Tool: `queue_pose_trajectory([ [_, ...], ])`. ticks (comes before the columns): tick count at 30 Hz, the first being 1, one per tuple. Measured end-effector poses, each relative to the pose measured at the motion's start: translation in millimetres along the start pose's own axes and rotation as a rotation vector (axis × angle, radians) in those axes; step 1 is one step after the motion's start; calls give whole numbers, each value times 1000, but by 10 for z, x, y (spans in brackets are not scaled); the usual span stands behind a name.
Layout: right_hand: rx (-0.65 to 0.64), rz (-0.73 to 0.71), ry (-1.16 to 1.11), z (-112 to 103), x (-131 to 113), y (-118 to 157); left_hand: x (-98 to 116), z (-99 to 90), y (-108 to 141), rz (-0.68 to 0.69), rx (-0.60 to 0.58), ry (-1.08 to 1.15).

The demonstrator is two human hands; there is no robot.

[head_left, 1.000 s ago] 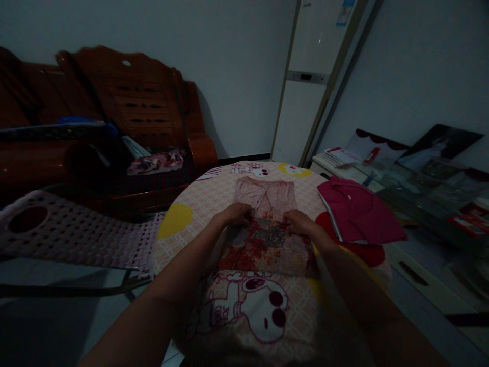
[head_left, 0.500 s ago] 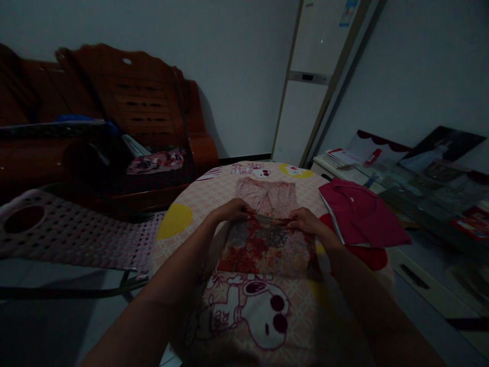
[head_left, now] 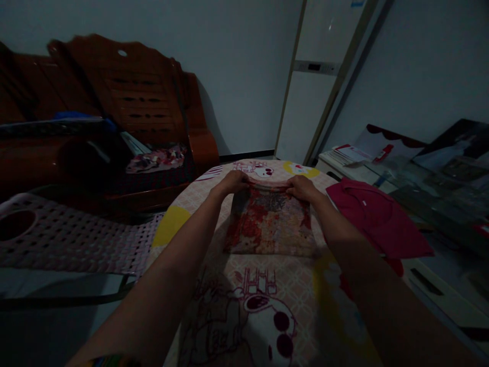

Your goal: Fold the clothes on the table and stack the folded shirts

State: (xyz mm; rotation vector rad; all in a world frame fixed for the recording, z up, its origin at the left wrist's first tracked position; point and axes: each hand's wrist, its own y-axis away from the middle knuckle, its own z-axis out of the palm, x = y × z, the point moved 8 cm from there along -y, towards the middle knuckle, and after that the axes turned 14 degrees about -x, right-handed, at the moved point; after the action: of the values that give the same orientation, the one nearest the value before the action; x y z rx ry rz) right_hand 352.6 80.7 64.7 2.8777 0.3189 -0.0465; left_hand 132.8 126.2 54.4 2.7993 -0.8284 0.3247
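A patterned red, brown and grey garment [head_left: 271, 219] lies folded into a rough rectangle on the round table, its exact kind unclear in the dim light. At its far left corner, my left hand [head_left: 234, 182] is closed on the upper edge. My right hand [head_left: 303, 188] grips the same edge at the far right corner. Between the two hands the fabric edge is bunched in a thick fold. To the right, a folded magenta garment [head_left: 372, 214] rests partly over the table's edge.
A cartoon-print tablecloth [head_left: 298, 285] covers the round table. Left stand a woven chair [head_left: 95, 239] and a wooden sofa [head_left: 137, 97] with cloth on its seat. A tall white air conditioner [head_left: 311, 102] is behind; a glass-topped cabinet [head_left: 416, 188] is at right.
Both hands have moved away from me, carrying the patterned garment's edge to its far end. The pale upper part that lay spread beyond the hands is now folded under or covered.
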Motion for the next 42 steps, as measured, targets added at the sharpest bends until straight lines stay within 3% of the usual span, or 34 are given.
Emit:
queue_pose_trajectory([
  [5, 26, 39, 65, 30, 60, -278, -144, 55, -290, -90, 11, -83],
  [13, 78, 81, 110, 5, 123, -527, -257, 13, -534, -180, 71, -115],
  [19, 87, 90, 106, 334, 152, -664, -242, 302, -520, -299, 83, -94],
  [24, 232, -73, 121, 622, -71, -409, -46, 498, -327, -110, 202, -24],
  [26, 259, -121, 91, 765, -139, -291, 39, 655, -278, 6, 145, -3],
  [29, 256, -66, 11, 983, -39, -238, 57, 903, -251, 89, 34, -35],
  [32, 261, 46, -52, 1102, 210, -279, -68, 998, -283, 78, 26, -63],
  [35, 242, 121, -113, 1108, 441, -332, -227, 931, -339, 75, 101, -24],
  [38, 239, 171, -182, 1026, 594, -365, -513, 795, -382, -114, 198, 56],
  [42, 291, 304, -272, 873, 795, -443, -811, 670, -436, -381, 202, 142],
])
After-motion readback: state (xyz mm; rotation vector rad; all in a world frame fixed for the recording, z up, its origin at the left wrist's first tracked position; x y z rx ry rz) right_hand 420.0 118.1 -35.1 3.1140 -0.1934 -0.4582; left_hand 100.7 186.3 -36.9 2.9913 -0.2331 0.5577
